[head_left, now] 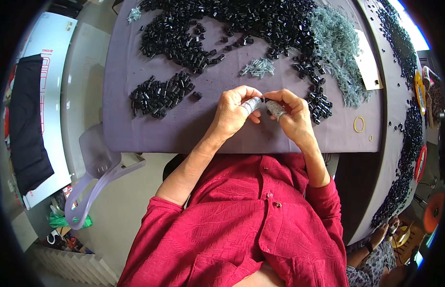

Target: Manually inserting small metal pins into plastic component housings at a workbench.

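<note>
My left hand (237, 106) and my right hand (290, 110) meet fingertip to fingertip above the near part of the table. Both are closed in a pinch, and a tiny dark piece shows between them, mostly covered by the fingers. Greyish wrappings cover both thumbs. Just beyond the hands lies a small heap of clear, thin pieces (258, 68). To the left is a pile of short black cylindrical pieces (161, 94). A strand of similar black pieces (320, 106) runs close by my right hand.
A big mass of black pieces (232, 19) covers the far side, beside a heap of clear pieces (338, 52). A white card (368, 64) and a yellow rubber band (359, 124) lie at right. A lilac plastic chair (95, 153) stands left. Another person's hand (381, 234) is at lower right.
</note>
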{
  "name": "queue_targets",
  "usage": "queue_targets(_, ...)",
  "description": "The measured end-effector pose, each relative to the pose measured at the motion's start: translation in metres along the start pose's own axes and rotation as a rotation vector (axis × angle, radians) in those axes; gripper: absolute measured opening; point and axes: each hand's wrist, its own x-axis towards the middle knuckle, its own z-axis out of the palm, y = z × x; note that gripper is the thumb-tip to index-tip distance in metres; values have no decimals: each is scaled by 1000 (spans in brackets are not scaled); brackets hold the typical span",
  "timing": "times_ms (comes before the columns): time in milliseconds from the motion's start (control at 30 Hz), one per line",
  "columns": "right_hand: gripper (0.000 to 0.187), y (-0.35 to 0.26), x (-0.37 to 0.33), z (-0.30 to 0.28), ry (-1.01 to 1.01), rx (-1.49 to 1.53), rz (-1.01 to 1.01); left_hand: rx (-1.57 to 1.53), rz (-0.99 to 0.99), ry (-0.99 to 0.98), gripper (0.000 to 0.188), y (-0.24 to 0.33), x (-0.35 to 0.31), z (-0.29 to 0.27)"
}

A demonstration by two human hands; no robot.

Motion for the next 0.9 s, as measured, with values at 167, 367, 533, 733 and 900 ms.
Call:
queue_targets(167,34,2,2,2,-11,-8,-21,-2,-7,-2,12,0,1,-1)
queue_targets(367,35,-3,6,-5,-86,-5,-8,11,-2,-5,11,1,-1,0)
queue_targets(533,36,-2,10,-5,-156,97,-26,-39,5,47,10,-4,-2,0)
queue_targets(733,48,6,11,-4,-101,-106,-68,51,10,19,12,-1,-1,1)
queue_targets(900,32,9,8,9,45,46,-18,-68,16,65,15,-4,0,2)
